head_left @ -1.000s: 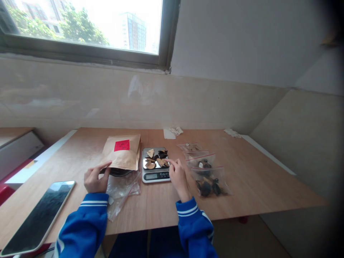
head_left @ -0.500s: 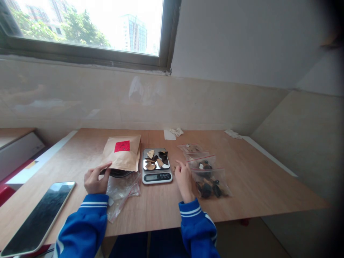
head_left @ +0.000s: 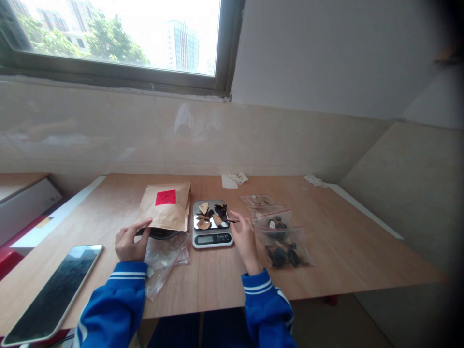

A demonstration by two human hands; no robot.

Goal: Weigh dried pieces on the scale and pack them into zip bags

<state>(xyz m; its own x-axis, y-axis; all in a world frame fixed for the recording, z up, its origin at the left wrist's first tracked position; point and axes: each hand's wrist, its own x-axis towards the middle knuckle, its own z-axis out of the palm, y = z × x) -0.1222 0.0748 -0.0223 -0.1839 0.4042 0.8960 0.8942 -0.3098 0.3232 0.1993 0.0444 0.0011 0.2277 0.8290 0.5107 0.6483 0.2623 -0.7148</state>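
Note:
My right hand (head_left: 244, 239) sits at the right edge of a digital kitchen scale (head_left: 212, 239), with a thin dark sliver of dried peel (head_left: 232, 221) between its fingertips. Several brown and black dried peel pieces (head_left: 203, 224) lie on the scale's steel plate. My left hand (head_left: 129, 240) grips the lower corner of a kraft paper bag (head_left: 165, 208) with a red label. A dark dish (head_left: 157, 233) shows partly under the bag, mostly hidden.
Several zip bags (head_left: 281, 253), some holding dark dried pieces, lie right of the scale. A crumpled clear plastic bag (head_left: 163, 261) lies below the paper bag. A smartphone (head_left: 54, 295) lies at the left table edge. Paper scraps (head_left: 237, 179) sit by the wall.
My right hand has moved left and slightly up to the scale's edge, and a dark sliver now shows at its fingertips. My left hand and the paper bag stay nearly still.

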